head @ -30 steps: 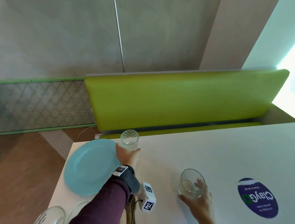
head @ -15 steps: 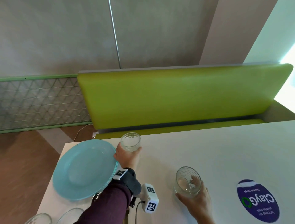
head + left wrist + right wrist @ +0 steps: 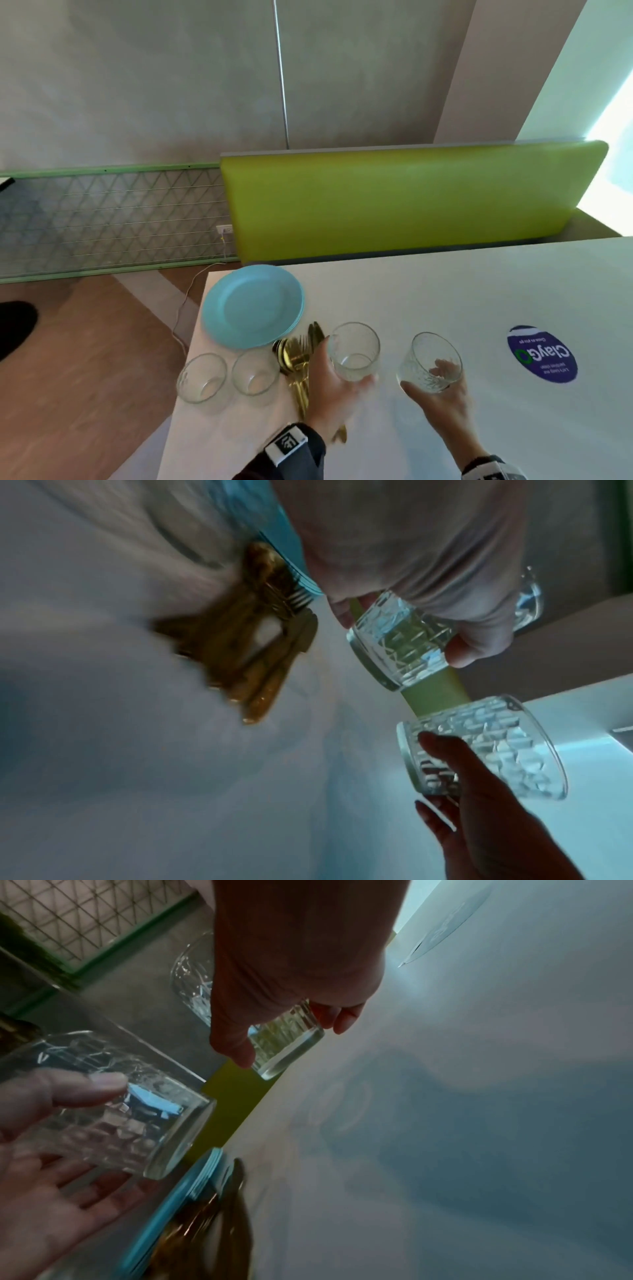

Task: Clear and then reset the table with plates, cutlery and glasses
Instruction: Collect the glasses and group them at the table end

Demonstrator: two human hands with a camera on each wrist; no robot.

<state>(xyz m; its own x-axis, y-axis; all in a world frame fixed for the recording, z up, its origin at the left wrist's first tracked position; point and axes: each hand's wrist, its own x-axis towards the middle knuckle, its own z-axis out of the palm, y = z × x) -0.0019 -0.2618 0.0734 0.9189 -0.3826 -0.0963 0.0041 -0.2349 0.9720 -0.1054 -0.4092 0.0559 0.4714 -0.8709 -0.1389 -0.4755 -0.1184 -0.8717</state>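
Observation:
My left hand [image 3: 337,380] grips a clear patterned glass [image 3: 354,353] from the side, just right of a pile of gold cutlery [image 3: 296,356]. My right hand [image 3: 442,404] grips a second patterned glass [image 3: 430,363], tilted, a little further right. In the left wrist view the left glass [image 3: 400,639] and the right glass [image 3: 486,750] both hang off the white table [image 3: 445,294]. A stack of light blue plates [image 3: 253,305] sits at the far left corner. Two more empty glasses [image 3: 202,377] [image 3: 255,371] stand by the left edge.
A round purple sticker [image 3: 541,354] lies on the table to the right. A green bench back [image 3: 404,202] runs behind the far edge. The table's left edge drops to a wooden floor [image 3: 85,359], where a white cable [image 3: 185,301] lies.
Both hands have drawn their glasses back from the far side and lifted them. The left glass went from beside the plates to beside the cutlery. My head turned left.

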